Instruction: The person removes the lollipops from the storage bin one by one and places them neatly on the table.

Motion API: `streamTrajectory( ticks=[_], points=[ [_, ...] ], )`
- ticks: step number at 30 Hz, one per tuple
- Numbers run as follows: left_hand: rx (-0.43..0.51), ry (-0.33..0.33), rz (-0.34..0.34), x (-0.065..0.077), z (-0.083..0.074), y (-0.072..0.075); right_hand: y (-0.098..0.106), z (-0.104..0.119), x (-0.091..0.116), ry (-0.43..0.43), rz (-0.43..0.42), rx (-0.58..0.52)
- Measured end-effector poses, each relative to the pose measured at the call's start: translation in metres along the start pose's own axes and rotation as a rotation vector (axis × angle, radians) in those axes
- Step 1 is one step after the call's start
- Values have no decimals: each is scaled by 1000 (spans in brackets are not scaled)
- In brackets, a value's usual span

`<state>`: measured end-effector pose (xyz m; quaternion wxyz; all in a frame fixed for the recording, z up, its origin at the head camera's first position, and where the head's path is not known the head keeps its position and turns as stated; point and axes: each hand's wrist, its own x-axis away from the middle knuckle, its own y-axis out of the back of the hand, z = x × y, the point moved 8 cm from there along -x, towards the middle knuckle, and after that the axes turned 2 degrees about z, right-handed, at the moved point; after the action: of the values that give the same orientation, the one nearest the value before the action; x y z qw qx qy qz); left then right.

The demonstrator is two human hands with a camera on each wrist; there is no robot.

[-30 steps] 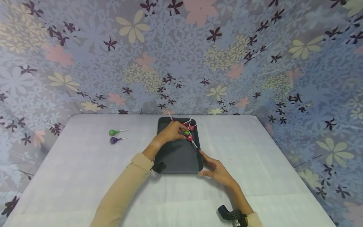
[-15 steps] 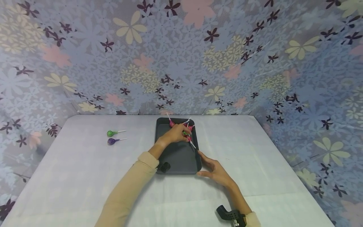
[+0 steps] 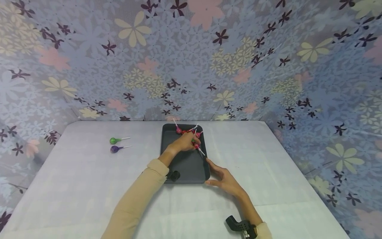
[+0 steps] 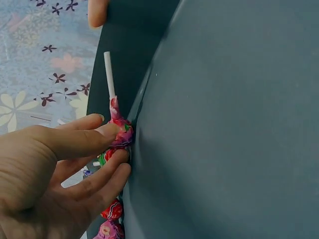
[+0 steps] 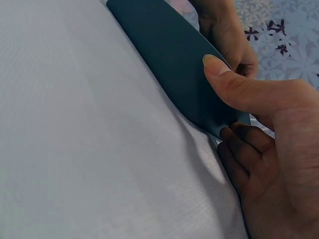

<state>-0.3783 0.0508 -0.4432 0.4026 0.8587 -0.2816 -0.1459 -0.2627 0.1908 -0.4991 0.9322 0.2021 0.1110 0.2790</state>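
Note:
A dark grey rectangular tray lies on the white-covered table. My left hand is inside it near the right wall, its thumb and fingers pinching a pink-wrapped lollipop whose white stick points toward the near right. Several more lollipops lie around and behind the fingers, among them a pink one at the back wall; some are partly hidden. My right hand holds the tray's near right corner. In the right wrist view, its thumb presses the outer wall and its other fingers bend around the corner.
To the left of the tray, a green lollipop and a purple lollipop lie side by side on the table, sticks pointing right. Flower-patterned cloth hangs behind the table and at its sides.
My left hand has shifted slightly right and deeper among the lollipops, uncovering the pink one at the back wall. The right hand stays at the tray's corner. The whole head view drifts slightly left.

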Motion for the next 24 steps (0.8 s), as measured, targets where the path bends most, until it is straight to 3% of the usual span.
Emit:
streamTrajectory(
  ticks=[5,14,24],
  points=[
    [-7,-6,-7,-1,-2,-1,1,4,0,11,-4,4],
    [-59,81,9,-1,0,-5,0,2,0,-3,-3,8],
    [-64,73,22,2,1,-3,0,2,0,-17,0,32]
  ],
)
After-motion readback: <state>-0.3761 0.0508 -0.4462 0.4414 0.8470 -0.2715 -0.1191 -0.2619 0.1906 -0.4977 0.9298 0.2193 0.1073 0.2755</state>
